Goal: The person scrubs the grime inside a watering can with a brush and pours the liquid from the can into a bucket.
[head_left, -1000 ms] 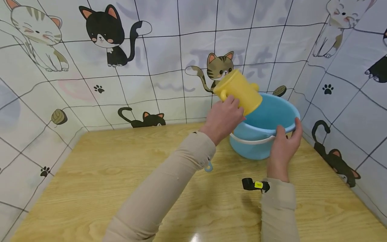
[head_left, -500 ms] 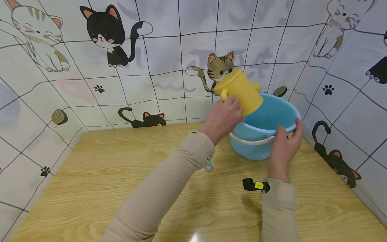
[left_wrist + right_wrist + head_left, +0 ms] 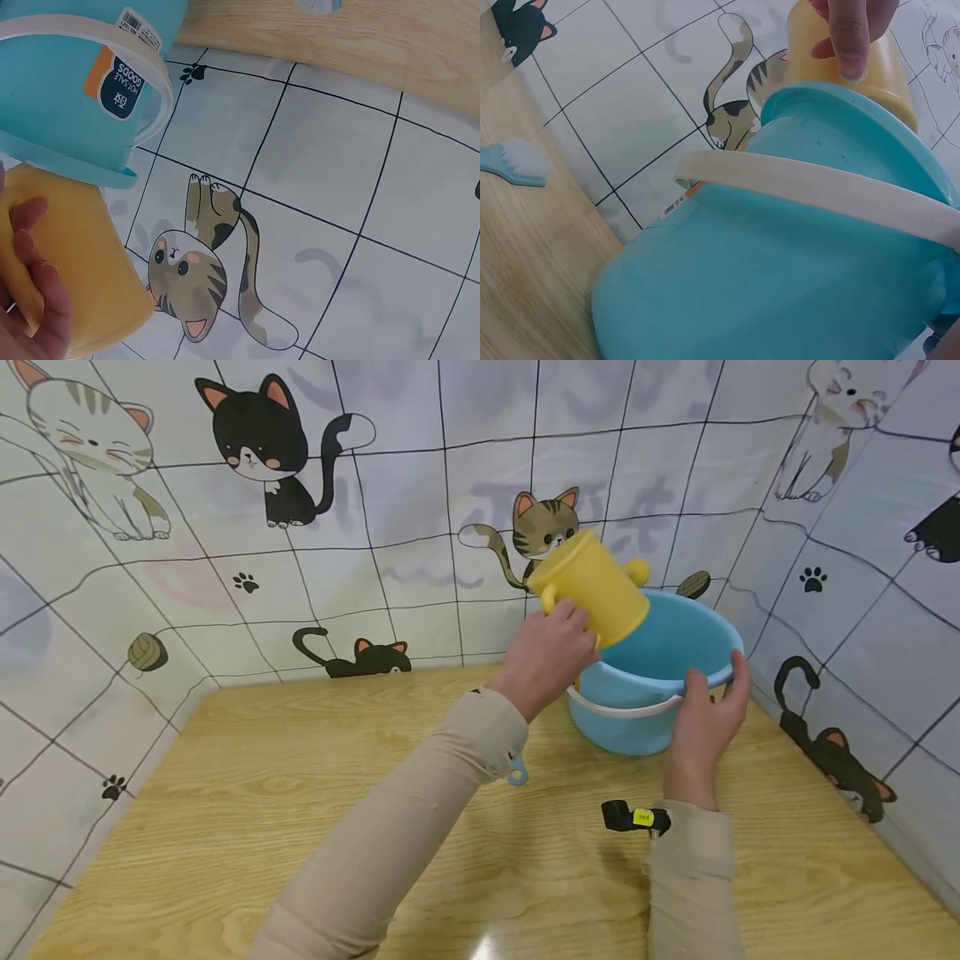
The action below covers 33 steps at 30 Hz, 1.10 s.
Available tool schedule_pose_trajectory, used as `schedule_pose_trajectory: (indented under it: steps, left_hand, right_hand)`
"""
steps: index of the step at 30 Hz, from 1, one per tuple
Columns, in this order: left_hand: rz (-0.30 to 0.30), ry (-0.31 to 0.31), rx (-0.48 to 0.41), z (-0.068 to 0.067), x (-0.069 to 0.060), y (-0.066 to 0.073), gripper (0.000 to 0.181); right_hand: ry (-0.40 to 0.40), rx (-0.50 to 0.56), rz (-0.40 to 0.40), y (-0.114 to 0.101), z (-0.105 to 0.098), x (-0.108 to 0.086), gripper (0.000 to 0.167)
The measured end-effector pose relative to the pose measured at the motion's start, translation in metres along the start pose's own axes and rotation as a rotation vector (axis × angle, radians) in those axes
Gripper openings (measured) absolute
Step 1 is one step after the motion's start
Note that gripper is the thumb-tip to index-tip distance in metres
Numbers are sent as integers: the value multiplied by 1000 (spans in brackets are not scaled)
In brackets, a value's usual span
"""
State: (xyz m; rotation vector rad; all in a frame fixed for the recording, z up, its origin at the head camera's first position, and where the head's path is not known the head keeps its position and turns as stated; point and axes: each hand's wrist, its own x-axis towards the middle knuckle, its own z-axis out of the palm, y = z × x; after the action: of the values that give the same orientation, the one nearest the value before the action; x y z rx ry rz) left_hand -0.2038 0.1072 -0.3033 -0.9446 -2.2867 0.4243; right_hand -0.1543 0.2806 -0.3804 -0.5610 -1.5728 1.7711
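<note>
My left hand (image 3: 546,658) grips the looped handle of a yellow cup-shaped vessel (image 3: 592,589), seen in the head view with a round knob on its far side. The vessel is tilted, its lower right end over the left rim of a light-blue bucket (image 3: 628,727). In the left wrist view fingers (image 3: 56,300) curl through the vessel's handle. On the bucket's near right side, my right hand (image 3: 705,735) holds the rim between thumb and fingers. The bucket leans slightly, its white carrying handle (image 3: 626,712) hanging down in front. What is inside the vessel is hidden.
A blue brush with white bristles (image 3: 521,161) lies on the wooden table (image 3: 337,793), mostly hidden behind my left sleeve in the head view. White walls (image 3: 405,560) printed with cats and grid lines enclose the table's back and both sides.
The yellow vessel and my left hand have shifted very slightly left, and a little more of the round knob shows. My right hand and the bucket stay nearly where they were.
</note>
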Motion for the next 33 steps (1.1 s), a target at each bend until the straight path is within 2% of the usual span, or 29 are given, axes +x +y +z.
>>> schedule_pose_trajectory:
  steps: [7, 10, 23, 33]
  left_hand:
    - [-150, -91, -217, -1, 1, 4, 37]
    - [-178, -79, -240, 2, -2, 4, 38]
    - [-217, -84, -294, 9, -8, 4, 38]
    - [-319, -73, -314, 16, -12, 5, 40]
  right_hand:
    - [-3, 29, 17, -1, -4, 4, 52]
    - [-4, 31, 26, 0, -4, 3, 51]
    - [-2, 37, 11, 0, 0, 3, 52]
    - [-7, 50, 11, 0, 2, 1, 52]
